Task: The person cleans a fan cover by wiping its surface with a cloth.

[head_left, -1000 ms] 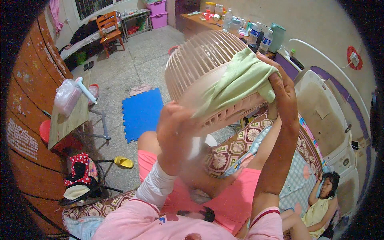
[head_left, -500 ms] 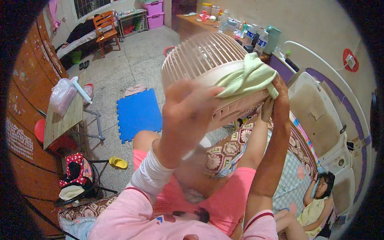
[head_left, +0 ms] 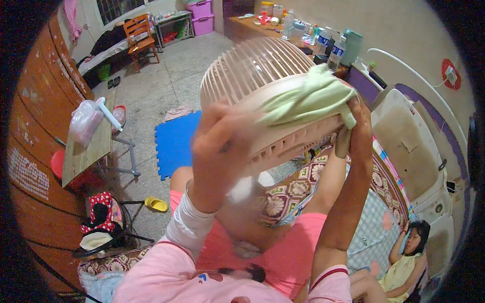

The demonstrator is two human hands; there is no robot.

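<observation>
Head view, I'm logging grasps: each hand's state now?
Left hand: blurred, cannot be told.
Right hand: closed, holding green fabric cloth against round beige plastic fan.

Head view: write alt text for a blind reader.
A person's right hand grips a raised, dome-grilled, pale pink plastic fan, light green cloth across its side; the blurred left hand is at its left. Beyond, a blue jigsaw-edged mat.

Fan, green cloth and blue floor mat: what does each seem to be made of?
Fan: probably moulded plastic, smooth and pale pinkish, judging by the slim, even ribs of its cage.
Green cloth: soft, matte fabric, shown by its loose folds; the fibre can't be told.
Blue floor mat: likely foam, matte, going by its toothed edge.
</observation>
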